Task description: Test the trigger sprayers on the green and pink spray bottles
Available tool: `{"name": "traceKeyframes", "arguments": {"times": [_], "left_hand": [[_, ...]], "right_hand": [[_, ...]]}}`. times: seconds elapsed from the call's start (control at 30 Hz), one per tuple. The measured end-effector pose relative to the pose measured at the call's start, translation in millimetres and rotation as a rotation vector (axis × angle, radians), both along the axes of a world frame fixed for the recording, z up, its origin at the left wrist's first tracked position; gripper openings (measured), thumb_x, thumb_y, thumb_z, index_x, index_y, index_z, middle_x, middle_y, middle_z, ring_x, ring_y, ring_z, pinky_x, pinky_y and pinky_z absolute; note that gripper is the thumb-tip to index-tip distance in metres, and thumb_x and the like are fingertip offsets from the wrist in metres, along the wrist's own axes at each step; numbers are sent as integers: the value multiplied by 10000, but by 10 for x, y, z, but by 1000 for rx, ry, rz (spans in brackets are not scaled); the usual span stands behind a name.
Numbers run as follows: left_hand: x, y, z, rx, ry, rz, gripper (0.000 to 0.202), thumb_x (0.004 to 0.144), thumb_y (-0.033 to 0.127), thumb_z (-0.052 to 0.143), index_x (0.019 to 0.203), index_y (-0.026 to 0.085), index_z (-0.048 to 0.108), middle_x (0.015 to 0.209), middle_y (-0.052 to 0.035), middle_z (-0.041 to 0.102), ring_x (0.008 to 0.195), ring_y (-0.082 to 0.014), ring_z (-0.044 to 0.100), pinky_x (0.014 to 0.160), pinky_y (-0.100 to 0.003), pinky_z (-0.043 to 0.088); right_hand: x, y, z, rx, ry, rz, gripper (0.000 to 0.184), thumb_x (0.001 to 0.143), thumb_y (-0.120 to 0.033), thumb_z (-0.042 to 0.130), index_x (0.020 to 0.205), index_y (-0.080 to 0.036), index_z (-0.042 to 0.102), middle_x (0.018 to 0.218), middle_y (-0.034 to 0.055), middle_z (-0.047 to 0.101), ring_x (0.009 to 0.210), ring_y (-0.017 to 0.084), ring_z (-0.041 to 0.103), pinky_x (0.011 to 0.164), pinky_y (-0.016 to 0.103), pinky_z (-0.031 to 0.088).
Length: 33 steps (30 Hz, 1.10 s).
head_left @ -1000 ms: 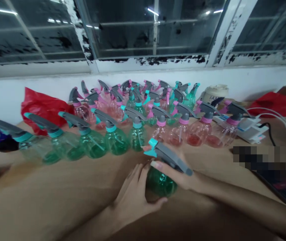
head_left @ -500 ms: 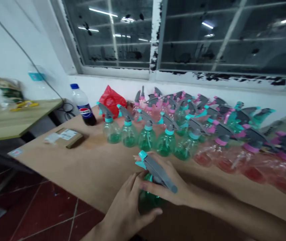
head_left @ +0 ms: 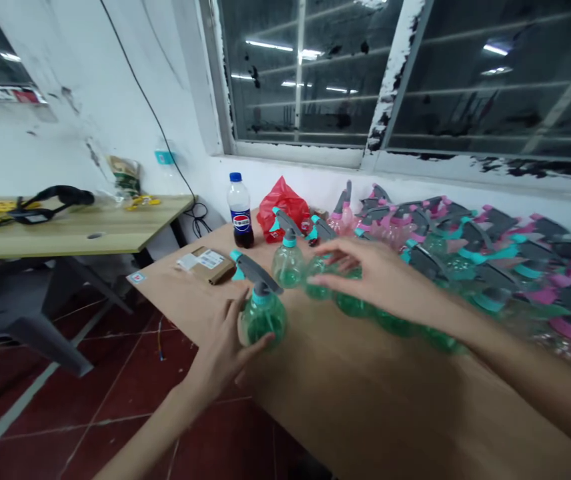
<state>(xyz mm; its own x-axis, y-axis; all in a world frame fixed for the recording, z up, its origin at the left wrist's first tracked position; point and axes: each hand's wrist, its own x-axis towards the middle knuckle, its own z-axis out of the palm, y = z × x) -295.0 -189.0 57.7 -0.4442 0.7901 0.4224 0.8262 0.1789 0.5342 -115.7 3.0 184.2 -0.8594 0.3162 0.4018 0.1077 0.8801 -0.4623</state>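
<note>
My left hand (head_left: pixel 230 333) is wrapped round a green spray bottle (head_left: pixel 264 320) with a grey and turquoise trigger head, upright near the table's left front edge. My right hand (head_left: pixel 365 273) is off that bottle, fingers apart and slightly curled, in front of a row of green spray bottles. It hides parts of several of them. One green spray bottle (head_left: pixel 288 263) at the row's left end stands just behind the held one. Pink-collared spray bottles (head_left: pixel 395 223) crowd together behind and to the right.
A cola bottle (head_left: pixel 240 217) with a blue cap and a red plastic bag (head_left: pixel 283 203) stand by the wall. A small cardboard box (head_left: pixel 210 263) lies at the table's left. A second table (head_left: pixel 115 230) holds a black strap (head_left: pixel 55 200). A window is above.
My right hand has let go of the spray bottle and moved right, toward the row. My left hand has carried the bottle left and back. The view has turned left.
</note>
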Motion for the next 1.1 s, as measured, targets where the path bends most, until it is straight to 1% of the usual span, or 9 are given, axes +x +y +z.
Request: {"name": "traceKeyframes", "arguments": {"times": [0.07, 0.13, 0.2, 0.27, 0.37, 0.5, 0.7, 0.93, 1.1], "left_hand": [[-208, 84, 16, 54, 11, -2, 724, 828, 441, 622, 1393, 207, 234, 1293, -130, 465, 1174, -281, 506, 946, -442, 453], [-403, 191, 45, 19, 64, 32, 621, 815, 428, 628, 1304, 172, 345, 1222, -132, 520, 1141, -283, 525, 935, -440, 452], [-575, 308, 86, -10, 90, 51, 575, 793, 410, 651, 1254, 173, 402, 1191, -123, 544, 1121, -290, 533, 936, -450, 443], [-716, 424, 136, -48, 117, 84, 554, 772, 409, 672, 1223, 183, 444, 1121, -106, 564, 1082, -307, 544, 913, -468, 446], [-870, 576, 217, -95, 154, 152, 510, 747, 398, 692, 1177, 196, 506, 1046, -96, 550, 1051, -329, 541, 893, -477, 443], [-1007, 738, 307, -153, 174, 186, 515, 707, 408, 720, 1139, 186, 550, 1001, -94, 551, 1041, -346, 546, 894, -469, 438], [-1188, 947, 339, -184, 142, 190, 692, 717, 368, 717, 1293, 117, 427, 1095, -147, 579, 1014, -322, 588, 837, -416, 479], [-1269, 1055, 341, -173, 133, 172, 598, 713, 332, 721, 1229, 180, 459, 1132, -112, 605, 1028, -303, 601, 849, -410, 480], [-1274, 1100, 351, -162, 129, 152, 568, 728, 338, 708, 1218, 180, 468, 1149, -117, 604, 1031, -303, 600, 860, -416, 472]], "right_hand": [[-258, 66, 87, 152, 84, -13, 287, 834, -414, 607, 1035, -212, 648, 1045, 63, 703, 944, 238, 642, 834, 401, 467], [-534, 130, 121, 367, 101, -71, 236, 852, -348, 582, 989, -175, 664, 1025, 83, 713, 974, 274, 630, 945, 474, 378], [-793, 190, 107, 500, 54, -163, 266, 854, -350, 571, 982, -135, 662, 920, 114, 719, 921, 302, 642, 976, 550, 304], [-1009, 249, 63, 584, 6, -240, 309, 852, -374, 560, 950, -100, 665, 868, 153, 711, 902, 348, 638, 966, 616, 254], [-1227, 335, -10, 607, -18, -293, 367, 861, -417, 532, 933, -86, 671, 831, 182, 705, 908, 393, 629, 947, 675, 205], [-1358, 429, -74, 578, -2, -314, 345, 848, -400, 551, 902, -89, 692, 739, 164, 693, 859, 385, 642, 940, 700, 187], [-1407, 497, -147, 583, 7, -335, 266, 851, -340, 544, 767, -153, 714, 688, 128, 689, 843, 342, 643, 950, 656, 210], [-1423, 530, -194, 576, 20, -335, 311, 879, -355, 498, 797, -156, 722, 670, 72, 668, 809, 274, 634, 1012, 615, 50], [-1411, 521, -193, 559, 34, -305, 339, 884, -388, 490, 808, -157, 726, 682, 76, 674, 831, 269, 623, 1020, 590, 25]]}}
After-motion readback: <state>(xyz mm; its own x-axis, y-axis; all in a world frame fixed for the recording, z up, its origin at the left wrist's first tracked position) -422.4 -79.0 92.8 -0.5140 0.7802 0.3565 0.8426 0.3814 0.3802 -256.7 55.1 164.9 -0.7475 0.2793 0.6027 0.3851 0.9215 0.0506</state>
